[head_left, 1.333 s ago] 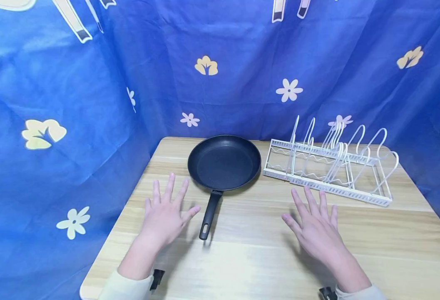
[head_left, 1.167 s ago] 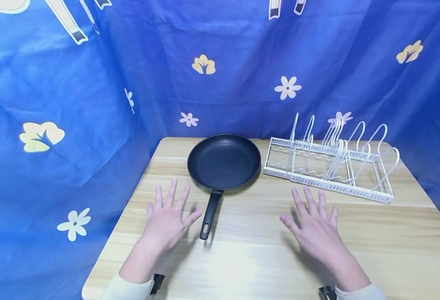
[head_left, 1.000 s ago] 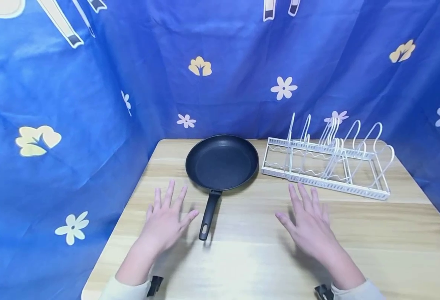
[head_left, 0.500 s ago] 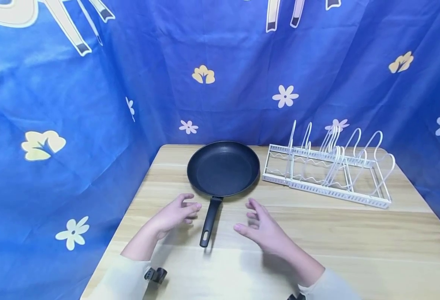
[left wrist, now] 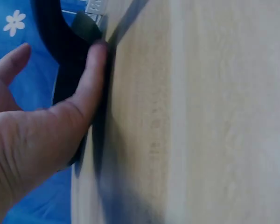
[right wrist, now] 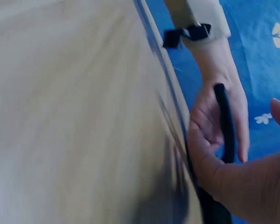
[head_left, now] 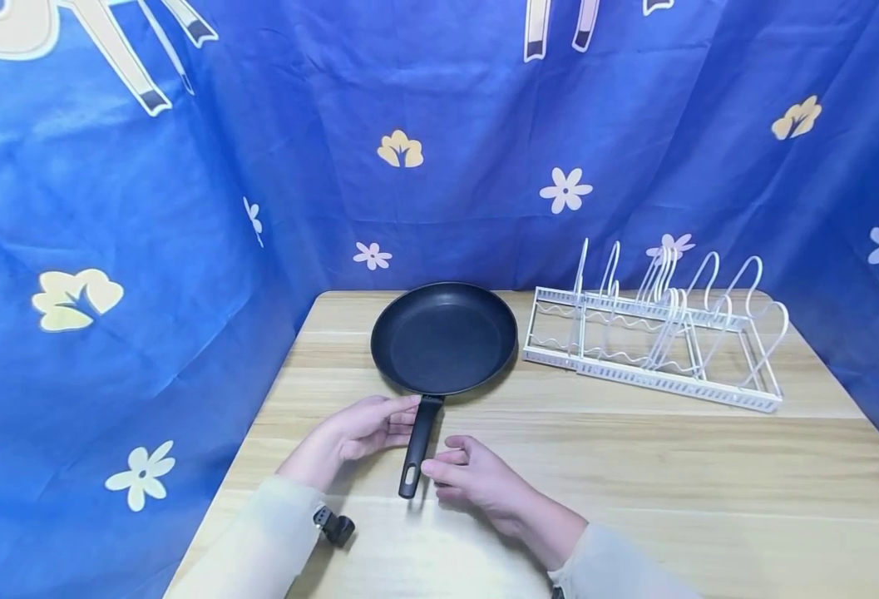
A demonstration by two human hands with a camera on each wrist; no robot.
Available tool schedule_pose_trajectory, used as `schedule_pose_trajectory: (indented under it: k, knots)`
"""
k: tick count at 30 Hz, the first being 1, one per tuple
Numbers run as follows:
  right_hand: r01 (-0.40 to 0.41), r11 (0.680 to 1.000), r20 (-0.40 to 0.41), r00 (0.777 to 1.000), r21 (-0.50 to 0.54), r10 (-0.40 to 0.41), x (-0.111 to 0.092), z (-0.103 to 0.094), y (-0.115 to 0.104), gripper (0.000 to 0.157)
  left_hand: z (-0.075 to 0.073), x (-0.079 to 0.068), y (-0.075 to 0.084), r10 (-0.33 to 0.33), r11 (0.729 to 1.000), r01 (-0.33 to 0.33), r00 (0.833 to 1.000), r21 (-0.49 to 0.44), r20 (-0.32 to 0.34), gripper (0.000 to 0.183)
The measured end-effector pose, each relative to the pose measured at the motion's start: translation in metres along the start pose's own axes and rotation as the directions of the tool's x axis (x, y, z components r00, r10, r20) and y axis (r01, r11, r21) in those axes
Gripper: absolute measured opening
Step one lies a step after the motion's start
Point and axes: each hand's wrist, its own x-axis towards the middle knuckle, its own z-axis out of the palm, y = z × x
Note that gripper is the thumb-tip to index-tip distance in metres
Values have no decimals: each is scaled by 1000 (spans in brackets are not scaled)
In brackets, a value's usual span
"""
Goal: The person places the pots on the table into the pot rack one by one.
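A black frying pan [head_left: 444, 337] lies on the wooden table, its handle [head_left: 418, 449] pointing toward the person and raised off the tabletop. On the handle's left side, near the pan body, is the left hand [head_left: 367, 428]. Its thumb tip is right at the handle in the head view, with the fingers loosely bent below. In the left wrist view, the left hand [left wrist: 37, 135] has thumb and finger spread apart beside the dark pan. The right hand [head_left: 480, 482] is to the right of the handle's end, thumb and fingers apart and loosely bent. The right wrist view shows the handle [right wrist: 227, 123] between both hands.
A white wire pan rack [head_left: 649, 337] with several upright loops stands at the table's back right, close to the pan's right rim. Blue patterned cloth [head_left: 469, 166] hangs behind and at the sides of the wooden table [head_left: 634, 466].
Both hands, earlier spread flat and wide apart, have moved inward to either side of the handle, with their fingers now bent. The pan and rack have stayed put; the head view has shifted slightly.
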Motion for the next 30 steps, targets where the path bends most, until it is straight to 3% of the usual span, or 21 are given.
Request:
schedule_pose_trajectory:
  k: [5, 9, 14, 21, 30]
  knots:
    - [-67, 990, 91, 994, 125, 56, 12, 8, 9, 76, 2, 10, -1, 7, 995, 1, 997, -104, 78, 47]
    - [-114, 965, 175, 982, 236, 73, 20, 10, 17, 59, 7, 14, -3, 13, 992, 2, 994, -128, 111, 47]
    - [-145, 924, 237, 970, 353, 61, 28, 10, 22, 55, 14, 18, -4, 22, 992, -5, 991, -129, 132, 44]
    - [-126, 916, 245, 969, 381, 31, 32, 9, 24, 54, 15, 21, -11, 52, 991, -32, 986, -128, 159, 35]
    - [-134, 913, 233, 971, 385, 44, 31, 10, 23, 44, 17, 18, -15, 83, 990, -66, 988, -123, 134, 31]
